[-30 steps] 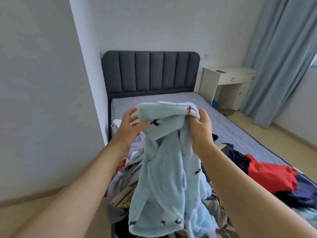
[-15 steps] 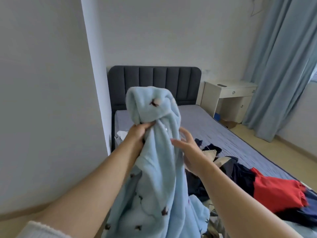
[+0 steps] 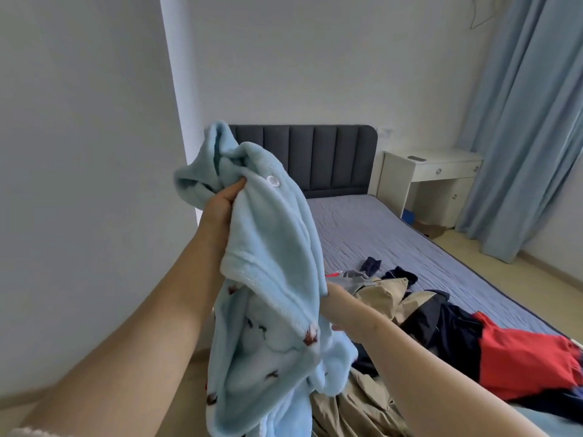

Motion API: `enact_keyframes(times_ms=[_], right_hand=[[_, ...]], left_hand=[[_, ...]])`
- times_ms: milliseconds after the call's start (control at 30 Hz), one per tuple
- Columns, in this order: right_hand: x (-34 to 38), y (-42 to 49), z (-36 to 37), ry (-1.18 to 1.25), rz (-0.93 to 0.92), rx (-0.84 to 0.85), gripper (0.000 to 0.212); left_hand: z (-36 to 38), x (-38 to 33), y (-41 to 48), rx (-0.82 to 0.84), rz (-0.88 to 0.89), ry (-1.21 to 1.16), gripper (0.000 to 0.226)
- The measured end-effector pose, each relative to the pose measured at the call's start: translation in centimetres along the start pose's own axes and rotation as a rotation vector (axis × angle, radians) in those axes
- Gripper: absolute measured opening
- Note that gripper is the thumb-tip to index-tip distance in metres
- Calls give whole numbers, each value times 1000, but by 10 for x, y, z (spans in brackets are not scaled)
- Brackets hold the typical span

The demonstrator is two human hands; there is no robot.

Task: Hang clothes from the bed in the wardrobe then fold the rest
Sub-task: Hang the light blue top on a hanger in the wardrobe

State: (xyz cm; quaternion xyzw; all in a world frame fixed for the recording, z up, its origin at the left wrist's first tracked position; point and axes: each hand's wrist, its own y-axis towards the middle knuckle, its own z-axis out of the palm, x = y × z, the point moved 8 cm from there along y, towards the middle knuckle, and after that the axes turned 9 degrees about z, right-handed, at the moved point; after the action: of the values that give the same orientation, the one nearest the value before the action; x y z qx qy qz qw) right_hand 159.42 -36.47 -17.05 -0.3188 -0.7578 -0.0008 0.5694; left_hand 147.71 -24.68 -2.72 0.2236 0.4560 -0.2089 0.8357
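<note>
Over the clothes-strewn bed [image 3: 378,234] by blue curtains [image 3: 530,121], left fingers [image 3: 232,189] tight around blue fleece [image 3: 274,247], right fingers hidden.

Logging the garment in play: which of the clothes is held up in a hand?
The light blue fleece garment: the left hand grips it near its top. The red garment, navy garment and beige garment lie on the bed.
</note>
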Motion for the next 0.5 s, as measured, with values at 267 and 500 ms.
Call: enact_keyframes(times_ms=[267, 500], right_hand=[[31, -5, -56, 735, 121, -380, 18], [85, -15, -52, 1383, 48, -147, 26]], left_hand=[[-39, 37, 5, -326, -274, 413, 39], [21, 72, -57, 687, -126, 636, 66]])
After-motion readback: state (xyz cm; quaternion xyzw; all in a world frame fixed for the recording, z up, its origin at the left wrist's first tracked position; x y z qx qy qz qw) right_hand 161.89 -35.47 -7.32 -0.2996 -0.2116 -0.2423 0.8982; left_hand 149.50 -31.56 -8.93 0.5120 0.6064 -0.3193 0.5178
